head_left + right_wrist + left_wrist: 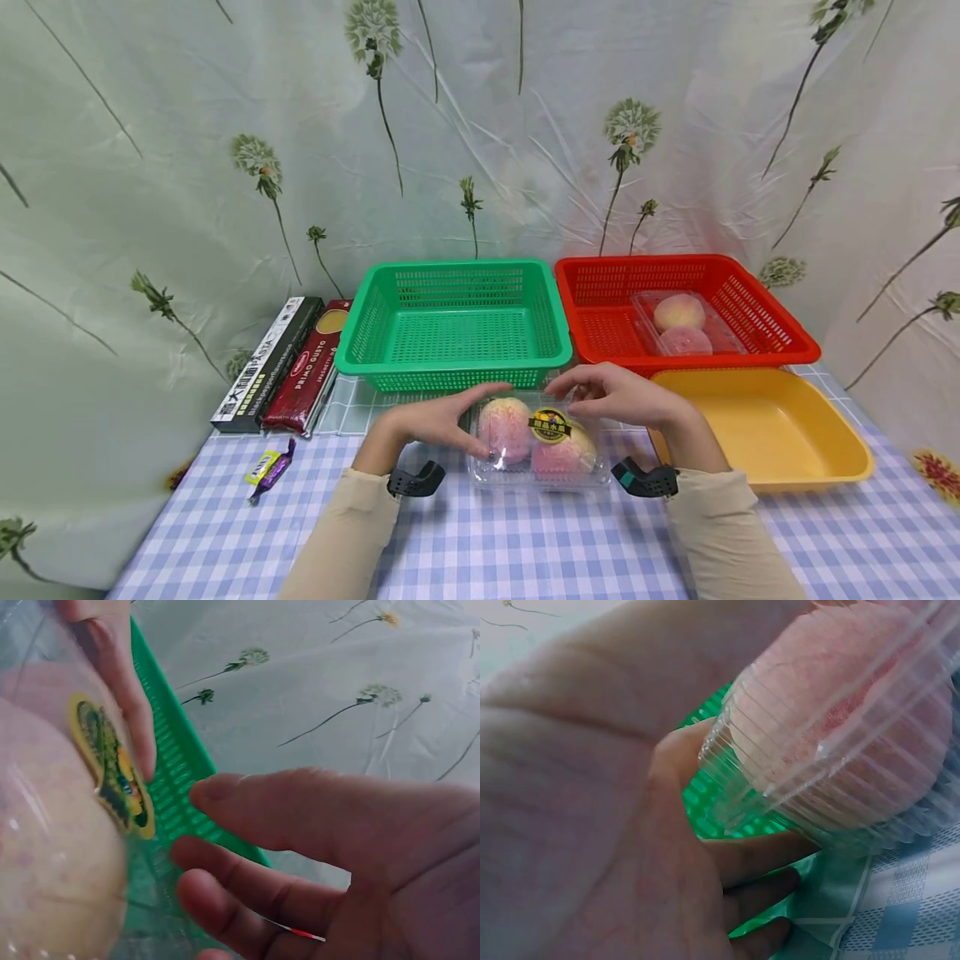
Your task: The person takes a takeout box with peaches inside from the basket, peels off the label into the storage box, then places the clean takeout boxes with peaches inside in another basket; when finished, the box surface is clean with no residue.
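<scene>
A clear plastic fruit box [517,481] with two pink-and-yellow peaches [504,429] lies in front of the green basket, a black-and-gold label [550,425] on its lid. My left hand [441,419] grips the box's left end, thumb on the near side and fingers reaching round the far side. In the left wrist view, a peach [840,727] shows through the ribbed plastic. My right hand [618,393] is over the box's right end, fingers loosely bent. From the right wrist view, its fingertips [206,791] stand apart from the box, with nothing between them.
Behind the box is a green basket [453,369]. A red basket [600,325] to its right holds another clear box of peaches [678,312]. A yellow tray [757,425] sits at right. Pasta packs [307,367] and small wrapped sweets [272,469] lie at left.
</scene>
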A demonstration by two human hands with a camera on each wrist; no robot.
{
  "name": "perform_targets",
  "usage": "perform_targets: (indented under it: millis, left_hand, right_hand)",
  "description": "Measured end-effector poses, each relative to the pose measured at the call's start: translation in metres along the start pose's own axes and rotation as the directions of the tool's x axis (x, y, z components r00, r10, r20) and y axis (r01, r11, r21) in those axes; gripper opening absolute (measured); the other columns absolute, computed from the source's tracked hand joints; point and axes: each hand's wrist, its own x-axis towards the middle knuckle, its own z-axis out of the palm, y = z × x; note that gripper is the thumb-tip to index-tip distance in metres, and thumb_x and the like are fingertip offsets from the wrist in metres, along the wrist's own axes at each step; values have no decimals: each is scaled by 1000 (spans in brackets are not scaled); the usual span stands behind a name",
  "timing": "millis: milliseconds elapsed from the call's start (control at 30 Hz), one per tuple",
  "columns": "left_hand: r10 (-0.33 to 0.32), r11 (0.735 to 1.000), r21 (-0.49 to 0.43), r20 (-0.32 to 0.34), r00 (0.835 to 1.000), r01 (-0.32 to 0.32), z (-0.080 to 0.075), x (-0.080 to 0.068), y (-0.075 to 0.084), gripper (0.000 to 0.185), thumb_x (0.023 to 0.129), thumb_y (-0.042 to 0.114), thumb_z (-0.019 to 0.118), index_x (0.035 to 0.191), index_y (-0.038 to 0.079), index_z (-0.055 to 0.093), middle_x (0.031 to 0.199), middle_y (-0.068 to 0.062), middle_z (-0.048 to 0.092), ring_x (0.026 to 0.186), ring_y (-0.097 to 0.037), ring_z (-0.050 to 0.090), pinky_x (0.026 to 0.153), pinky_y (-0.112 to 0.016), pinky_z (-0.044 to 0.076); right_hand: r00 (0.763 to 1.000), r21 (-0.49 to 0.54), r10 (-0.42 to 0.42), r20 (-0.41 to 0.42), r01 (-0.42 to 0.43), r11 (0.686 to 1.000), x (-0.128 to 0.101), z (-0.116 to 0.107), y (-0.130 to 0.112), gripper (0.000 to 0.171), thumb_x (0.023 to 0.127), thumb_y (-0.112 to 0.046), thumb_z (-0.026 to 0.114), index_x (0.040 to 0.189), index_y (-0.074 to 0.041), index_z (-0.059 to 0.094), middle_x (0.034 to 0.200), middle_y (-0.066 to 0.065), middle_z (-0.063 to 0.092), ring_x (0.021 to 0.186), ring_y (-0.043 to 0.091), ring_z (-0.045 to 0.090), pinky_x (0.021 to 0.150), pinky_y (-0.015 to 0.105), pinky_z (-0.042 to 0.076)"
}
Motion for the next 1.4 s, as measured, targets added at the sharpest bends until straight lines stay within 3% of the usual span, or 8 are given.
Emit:
perform_targets:
  millis: [267,500,700,1100,1400]
  left_hand:
    - [4,1000,-9,-31,999,-4,2,3,-5,96,84,35,79,160,33,19,165,3,22,151,-21,24,121,-52,26]
    - [14,1000,-22,-50,999,-15,3,4,-8,94,85,34,79,159,35,21,163,3,26,148,-22,29,120,-54,27]
    - [12,999,-39,-46,999,-14,3,4,-9,93,85,34,80,158,34,23,162,2,28,146,-21,32,119,-52,29]
    - [12,999,-43,-52,999,-15,4,4,-9,93,84,33,80,157,36,24,161,2,30,144,-20,35,118,-49,30]
    - [15,999,-48,-45,999,-17,3,5,-7,93,85,33,80,158,34,23,162,3,27,145,-20,33,118,-48,30]
  right_hand:
    - [1000,3,-23,-8,23,1000,5,4,5,36,93,-13,69,128,-7,66,122,13,66,98,26,58,82,26,55]
    - [1000,-100,-18,-12,17,995,11,13,3,36,88,-19,76,123,-17,71,111,5,59,98,25,53,79,28,53]
    - [1000,-94,-1,-13,0,996,13,18,3,34,87,-20,77,120,-19,71,114,5,57,102,25,52,84,32,51]
    - [999,-103,-6,-33,3,995,14,19,-2,29,85,-16,79,112,-18,69,116,5,58,101,24,52,84,32,50]
    - [999,-87,-30,-28,28,996,14,19,-7,18,90,-15,74,106,-16,67,104,2,67,92,22,57,79,29,53]
